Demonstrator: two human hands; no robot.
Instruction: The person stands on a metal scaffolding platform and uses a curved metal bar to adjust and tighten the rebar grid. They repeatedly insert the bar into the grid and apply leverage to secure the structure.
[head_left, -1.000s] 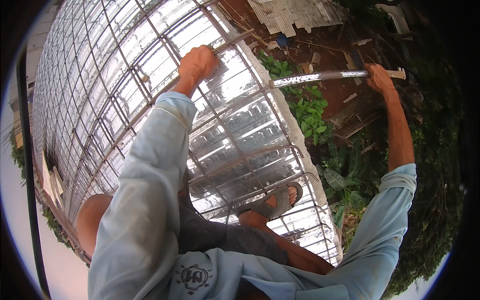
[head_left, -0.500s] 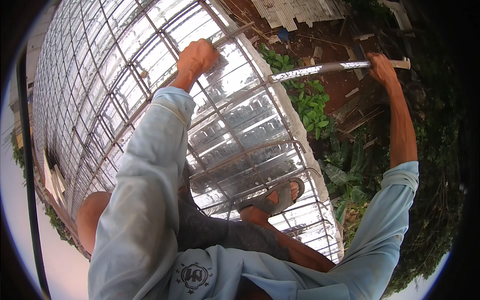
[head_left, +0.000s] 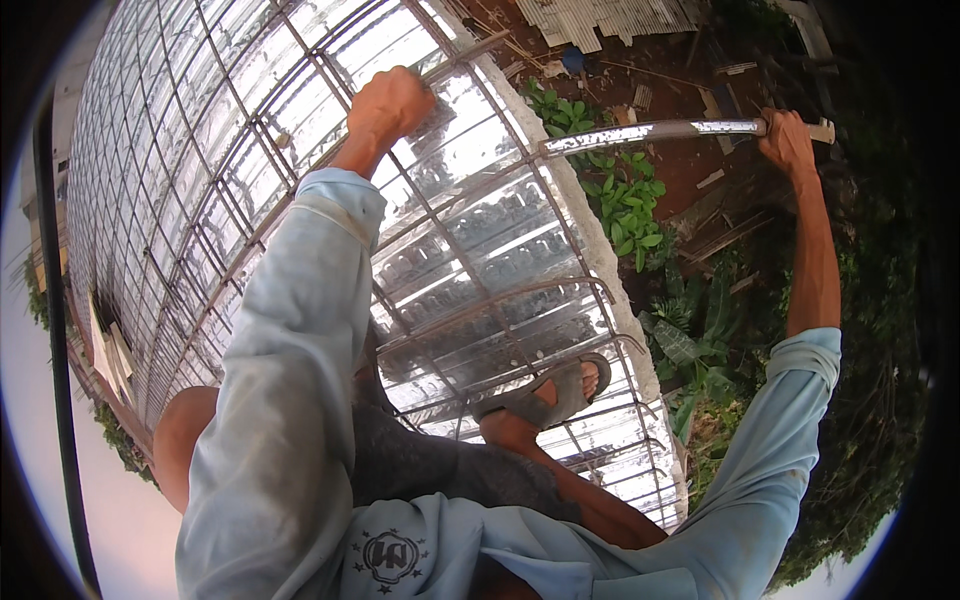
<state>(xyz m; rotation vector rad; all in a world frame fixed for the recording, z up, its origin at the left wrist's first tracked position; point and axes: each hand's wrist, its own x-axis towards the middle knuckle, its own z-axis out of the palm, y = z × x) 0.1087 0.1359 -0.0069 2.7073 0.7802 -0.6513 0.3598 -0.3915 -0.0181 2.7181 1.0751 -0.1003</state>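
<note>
My left hand [head_left: 390, 102] is closed in a fist around a rusty steel reinforcing bar [head_left: 462, 58], whose end sticks out toward the slab edge. Out past that edge, my right hand [head_left: 788, 145] grips a long metal pipe [head_left: 640, 136] close to its outer end. The inner end of the pipe meets a reinforcing bar [head_left: 490, 186] at the slab's edge and seems slipped over it. Below my hands spreads a steel bar mesh [head_left: 450, 238] over shiny metal decking [head_left: 510, 225].
The concrete edge [head_left: 600, 235] drops off to my right, with green plants [head_left: 625, 200] and reddish ground below. Bent bar ends [head_left: 600, 285] curl up along that edge. My sandalled foot [head_left: 560, 392] stands close to it. A dark pole [head_left: 55, 300] rises at far left.
My right hand and the pipe's outer end have shifted slightly outward to the right. My left hand keeps its grip on the bar, and the view has shifted a little.
</note>
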